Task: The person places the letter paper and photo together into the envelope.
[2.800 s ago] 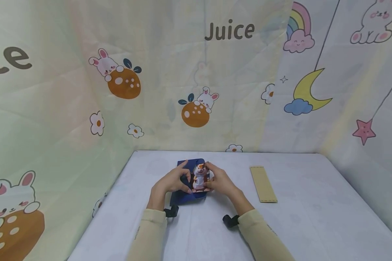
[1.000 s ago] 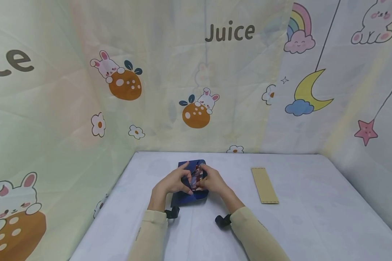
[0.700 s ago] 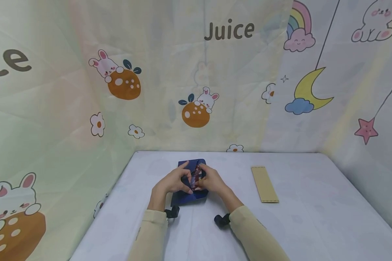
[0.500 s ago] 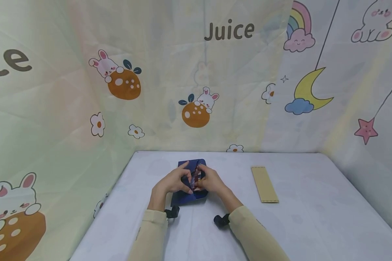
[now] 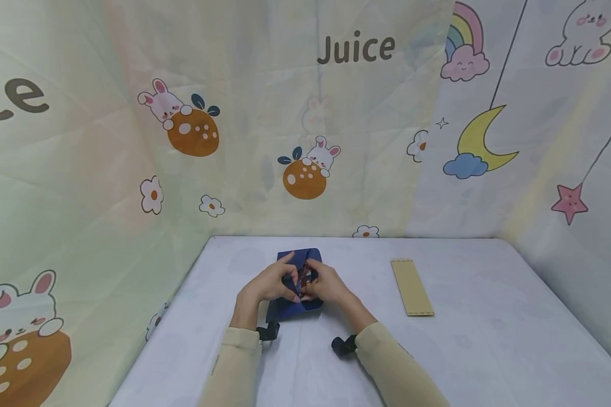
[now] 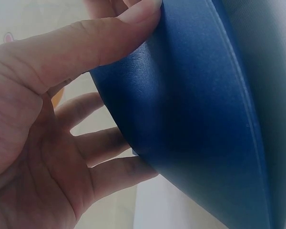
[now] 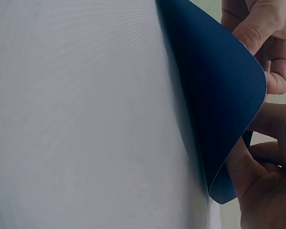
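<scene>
A dark blue paper envelope (image 5: 285,310) with its flaps folded out lies towards the far middle of the table. My left hand (image 5: 269,282) grips its left side; in the left wrist view the thumb is on the blue paper (image 6: 195,109) and other fingers reach behind it. A printed picture card (image 5: 307,275) sits partly inside the envelope, much of it covered by blue paper and fingers. With thumb and fingers, my right hand (image 5: 331,284) pinches the card at the envelope's opening. In the right wrist view, a blue flap (image 7: 219,81) hides the card, and the right fingers reach behind it.
A flat tan strip (image 5: 412,288) lies to the right of the hands on the white table (image 5: 489,339). Printed fabric walls (image 5: 254,215) stand behind the table and at both sides.
The card was largely uncovered with its cartoon animal showing; it has moved left into the envelope, so less shows. My right hand has shifted left with it, while the left stays in place.
</scene>
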